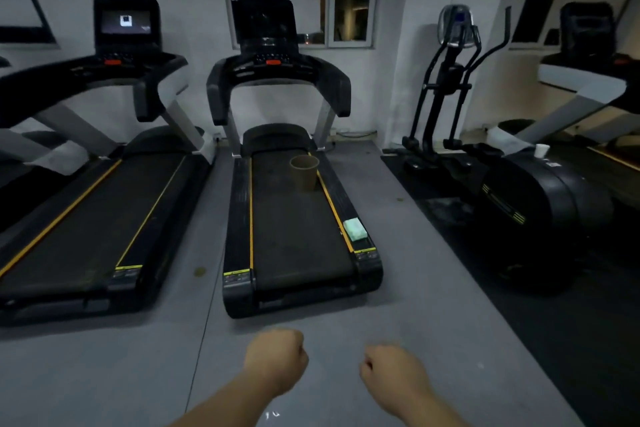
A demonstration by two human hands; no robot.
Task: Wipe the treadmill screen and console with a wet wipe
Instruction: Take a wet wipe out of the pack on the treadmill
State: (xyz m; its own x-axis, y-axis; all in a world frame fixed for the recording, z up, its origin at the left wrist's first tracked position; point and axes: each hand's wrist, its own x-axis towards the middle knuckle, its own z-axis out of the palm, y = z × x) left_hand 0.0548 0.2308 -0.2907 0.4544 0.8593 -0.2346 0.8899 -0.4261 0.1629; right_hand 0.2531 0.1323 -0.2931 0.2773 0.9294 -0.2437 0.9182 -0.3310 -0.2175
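- Treadmill (pixel 298 218) straight ahead of me on grey floor (pixel 398 305), long axis running away from me; rear end of the deck nearest, console end far, by the wall.
- Its screen (pixel 265 19) is dark, stands upright at the far top, faces back toward me. Console (pixel 273 62) just below it, with an orange-red button; side handrails curve down and toward me.
- Second treadmill (pixel 104 204) to the left, roughly parallel, its screen lit. Elliptical machine (pixel 457 87) off to the right, a white cup (pixel 541 150) set on its housing.
- Brown paper bucket (pixel 304 172) upright on the belt, toward the right edge, far half.
- Wet wipe pack (pixel 355 229), pale green, lies on the right side rail near the rear end, long side along the rail. Well apart from both hands, ahead and slightly right.
- My left hand (pixel 277 359) and right hand (pixel 389 371) are both clenched into fists, empty, backs up, over bare floor short of the deck. Forearms reach in from the bottom edge, angled slightly toward each other.
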